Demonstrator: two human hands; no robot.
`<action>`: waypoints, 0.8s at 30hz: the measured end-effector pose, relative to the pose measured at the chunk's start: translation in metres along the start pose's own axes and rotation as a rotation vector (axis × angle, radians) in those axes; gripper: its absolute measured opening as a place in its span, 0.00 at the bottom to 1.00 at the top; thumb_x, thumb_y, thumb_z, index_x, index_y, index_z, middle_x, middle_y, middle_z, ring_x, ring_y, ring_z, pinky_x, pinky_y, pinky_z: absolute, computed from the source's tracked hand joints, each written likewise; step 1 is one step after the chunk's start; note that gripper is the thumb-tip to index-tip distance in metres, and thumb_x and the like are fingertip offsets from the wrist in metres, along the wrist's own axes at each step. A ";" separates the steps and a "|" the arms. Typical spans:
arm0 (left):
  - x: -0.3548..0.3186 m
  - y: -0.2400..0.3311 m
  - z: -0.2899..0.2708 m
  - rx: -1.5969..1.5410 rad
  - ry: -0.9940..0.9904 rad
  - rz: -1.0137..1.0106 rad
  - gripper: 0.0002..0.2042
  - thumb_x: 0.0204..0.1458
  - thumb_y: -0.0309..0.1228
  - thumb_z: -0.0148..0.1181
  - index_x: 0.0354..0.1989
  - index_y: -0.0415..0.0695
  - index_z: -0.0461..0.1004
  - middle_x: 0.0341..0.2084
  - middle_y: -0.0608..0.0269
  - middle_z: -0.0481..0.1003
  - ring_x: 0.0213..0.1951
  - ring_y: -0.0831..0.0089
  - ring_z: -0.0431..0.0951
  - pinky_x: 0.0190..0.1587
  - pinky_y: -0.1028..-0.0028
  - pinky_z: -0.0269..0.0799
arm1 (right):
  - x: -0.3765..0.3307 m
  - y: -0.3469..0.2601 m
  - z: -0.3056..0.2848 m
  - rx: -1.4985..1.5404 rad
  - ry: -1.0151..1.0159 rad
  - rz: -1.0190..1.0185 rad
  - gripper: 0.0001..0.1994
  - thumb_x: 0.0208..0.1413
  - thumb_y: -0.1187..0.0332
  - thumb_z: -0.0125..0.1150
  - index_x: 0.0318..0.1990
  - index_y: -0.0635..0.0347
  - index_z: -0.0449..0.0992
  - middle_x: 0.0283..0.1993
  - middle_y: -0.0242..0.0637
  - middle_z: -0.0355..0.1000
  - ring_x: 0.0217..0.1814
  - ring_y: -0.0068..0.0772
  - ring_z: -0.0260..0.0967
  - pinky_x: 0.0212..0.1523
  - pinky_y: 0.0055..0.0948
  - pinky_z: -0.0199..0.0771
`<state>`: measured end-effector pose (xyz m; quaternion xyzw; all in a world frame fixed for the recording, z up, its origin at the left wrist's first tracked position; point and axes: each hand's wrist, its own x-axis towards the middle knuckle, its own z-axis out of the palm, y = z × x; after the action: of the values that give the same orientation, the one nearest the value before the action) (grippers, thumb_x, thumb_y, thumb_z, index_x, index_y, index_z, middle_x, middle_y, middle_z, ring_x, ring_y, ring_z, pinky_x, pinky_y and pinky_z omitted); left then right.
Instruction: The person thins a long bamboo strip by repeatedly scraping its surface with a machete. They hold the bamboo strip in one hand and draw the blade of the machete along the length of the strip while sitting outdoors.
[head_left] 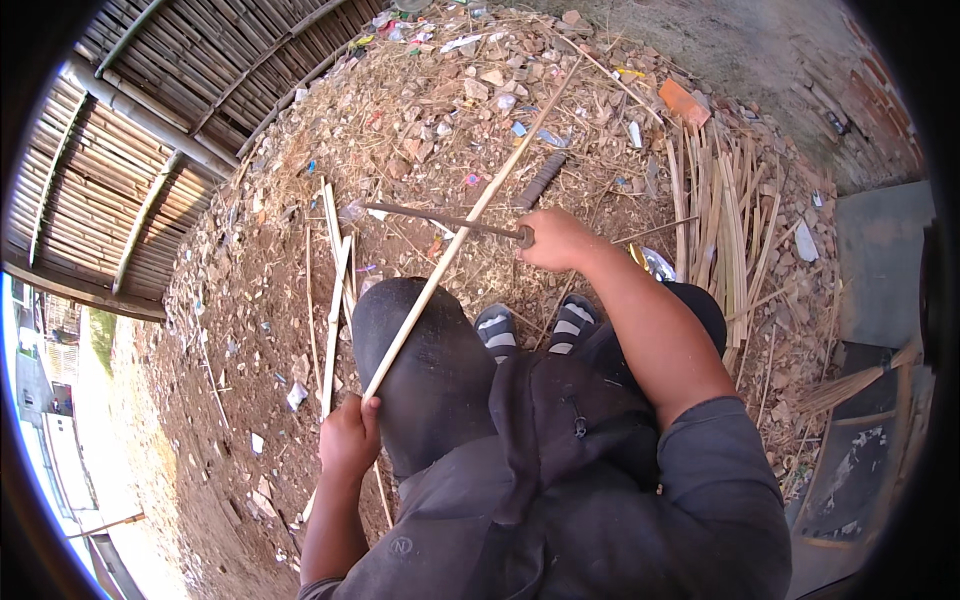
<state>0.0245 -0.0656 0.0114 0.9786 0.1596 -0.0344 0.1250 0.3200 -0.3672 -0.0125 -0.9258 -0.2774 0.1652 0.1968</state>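
My left hand (350, 438) is closed round the near end of a long pale bamboo strip (420, 308), which slants over my left knee and up to the far right. In my right hand (556, 240) is a knife, its handle mostly hidden by the fingers. The narrow dark knife blade (425, 214) points left and crosses the strip beyond my knee; whether it cuts into the wood I cannot tell. More split strips (336, 300) lie on the ground left of my knee, some passing close behind my left hand.
A pile of split bamboo strips (725, 215) lies at the right. A dark ridged piece (543, 180) and an orange brick (684, 103) rest on littered, stony ground. A bamboo-slat wall (240, 70) stands far left, and a broom (850, 385) leans at the right.
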 end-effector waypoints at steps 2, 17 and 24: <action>0.007 0.009 -0.001 -0.006 0.037 0.022 0.20 0.65 0.46 0.49 0.28 0.41 0.66 0.18 0.42 0.74 0.25 0.39 0.76 0.27 0.46 0.69 | 0.010 0.021 0.002 0.074 0.052 0.093 0.13 0.43 0.66 0.62 0.38 0.54 0.79 0.39 0.47 0.78 0.46 0.52 0.77 0.46 0.49 0.77; 0.002 0.001 -0.006 -0.041 -0.025 0.021 0.18 0.66 0.44 0.49 0.30 0.41 0.67 0.20 0.41 0.74 0.26 0.37 0.76 0.28 0.46 0.68 | -0.014 -0.035 -0.007 -0.069 0.099 -0.077 0.12 0.46 0.65 0.62 0.39 0.53 0.80 0.33 0.46 0.78 0.39 0.55 0.77 0.41 0.50 0.77; 0.012 0.009 -0.005 -0.004 -0.006 0.044 0.19 0.66 0.45 0.49 0.30 0.42 0.67 0.20 0.42 0.74 0.27 0.38 0.76 0.29 0.46 0.68 | 0.005 0.012 -0.003 0.056 0.117 0.120 0.12 0.48 0.64 0.60 0.39 0.57 0.79 0.37 0.46 0.78 0.43 0.53 0.77 0.44 0.48 0.77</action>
<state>0.0389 -0.0693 0.0167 0.9815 0.1376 -0.0343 0.1283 0.3305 -0.3746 -0.0169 -0.9429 -0.2049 0.1301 0.2282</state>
